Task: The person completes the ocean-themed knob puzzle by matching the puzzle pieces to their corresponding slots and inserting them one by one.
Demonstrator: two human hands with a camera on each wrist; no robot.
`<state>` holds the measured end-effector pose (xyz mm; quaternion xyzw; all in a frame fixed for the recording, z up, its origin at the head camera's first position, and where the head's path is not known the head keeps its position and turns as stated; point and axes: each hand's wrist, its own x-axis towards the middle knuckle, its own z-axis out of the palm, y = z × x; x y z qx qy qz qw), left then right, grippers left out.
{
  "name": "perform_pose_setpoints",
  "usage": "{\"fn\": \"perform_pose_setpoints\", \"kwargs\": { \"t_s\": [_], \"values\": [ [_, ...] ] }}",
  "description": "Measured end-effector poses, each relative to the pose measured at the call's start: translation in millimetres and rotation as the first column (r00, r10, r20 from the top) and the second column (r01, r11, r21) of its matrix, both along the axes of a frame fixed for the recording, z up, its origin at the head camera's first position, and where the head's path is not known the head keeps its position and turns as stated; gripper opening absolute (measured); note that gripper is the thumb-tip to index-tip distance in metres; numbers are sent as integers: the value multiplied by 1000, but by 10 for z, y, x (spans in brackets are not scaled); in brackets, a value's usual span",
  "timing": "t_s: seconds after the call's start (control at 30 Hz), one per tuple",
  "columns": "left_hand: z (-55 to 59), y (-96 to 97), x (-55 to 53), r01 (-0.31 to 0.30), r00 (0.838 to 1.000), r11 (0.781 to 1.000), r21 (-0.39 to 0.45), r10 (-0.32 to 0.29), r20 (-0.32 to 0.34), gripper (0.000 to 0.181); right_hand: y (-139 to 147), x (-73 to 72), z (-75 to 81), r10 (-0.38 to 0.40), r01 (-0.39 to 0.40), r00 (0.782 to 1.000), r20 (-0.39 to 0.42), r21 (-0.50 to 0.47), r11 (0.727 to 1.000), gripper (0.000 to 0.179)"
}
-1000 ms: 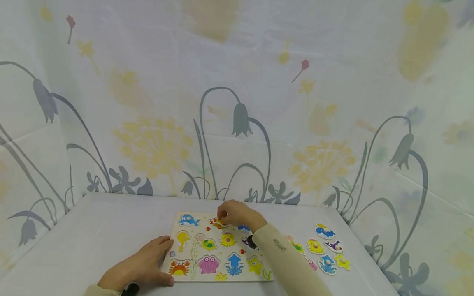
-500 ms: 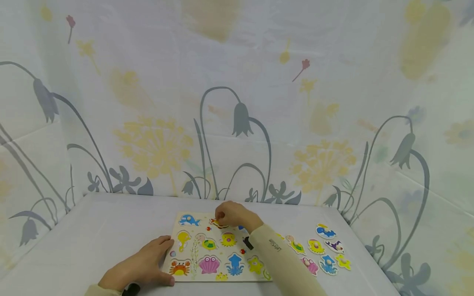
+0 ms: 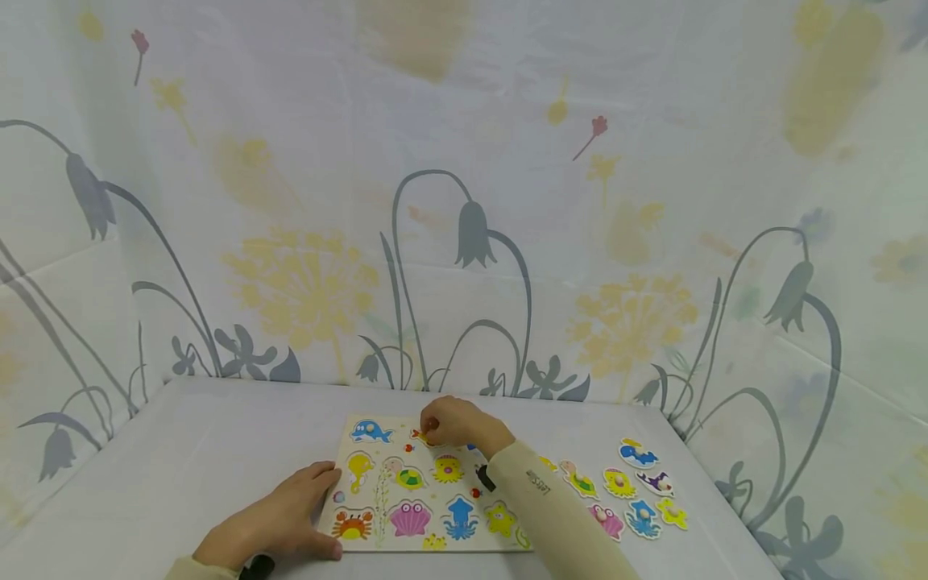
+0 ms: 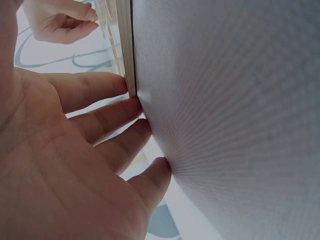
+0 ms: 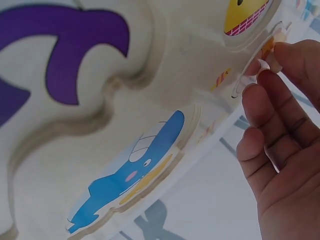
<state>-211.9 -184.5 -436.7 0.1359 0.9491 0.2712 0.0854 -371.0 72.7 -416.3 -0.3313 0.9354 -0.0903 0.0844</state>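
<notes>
A wooden sea-animal puzzle board [image 3: 429, 498] lies flat on the table. At its far edge my right hand [image 3: 460, 420] pinches a small knobbed fish puzzle piece [image 3: 418, 436] over the fish spot. Seen in the right wrist view, the thumb and fingertips close on the knob of that fish piece [image 5: 267, 50], which lies at or close to the board surface; whether it sits fully in its recess I cannot tell. My left hand [image 3: 279, 511] rests along the board's left edge, its extended fingertips touching edge and tabletop in the left wrist view, thumb by the near corner.
A blue knobbed piece [image 3: 371, 431] sits in the board's far left spot. Right of the board lie several loose pieces, among them a turtle [image 3: 580, 481], a pink shell [image 3: 607, 521], a blue squid [image 3: 642, 518] and a whale [image 3: 638, 453]. A patterned curtain [image 3: 464, 322] encloses the table.
My right hand has shifted slightly left with the fish piece, and its forearm moved left too, uncovering more of the loose turtle and shell. The left hand stays put.
</notes>
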Motion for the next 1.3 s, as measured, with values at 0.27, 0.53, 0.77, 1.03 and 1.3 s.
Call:
{"fn": "perform_pose_setpoints", "kwargs": {
  "t_s": [0.27, 0.53, 0.77, 1.03, 1.3],
  "values": [
    [11, 14, -8, -5, 1000, 1000, 3, 5, 2, 107, 18, -9, -3, -6, 6, 1000, 0, -8, 1000, 6],
    [22, 28, -26, -13, 1000, 1000, 2, 13, 18, 107, 33, -26, -16, -9, 9, 1000, -17, 0, 1000, 5],
    [25, 30, -23, -28, 999, 1000, -9, 28, 31, 107, 100, -7, 20, -27, 27, 999, -29, -4, 1000, 4],
    [1, 17, -13, -34, 999, 999, -16, 35, 33, 106, 309, 19, 77, -49, 50, 998, -46, 12, 999, 16],
    [-2, 13, -5, -23, 999, 1000, 5, 23, 27, 106, 666, 114, 104, -11, 17, 989, -150, 44, 999, 14]
  ]
}}
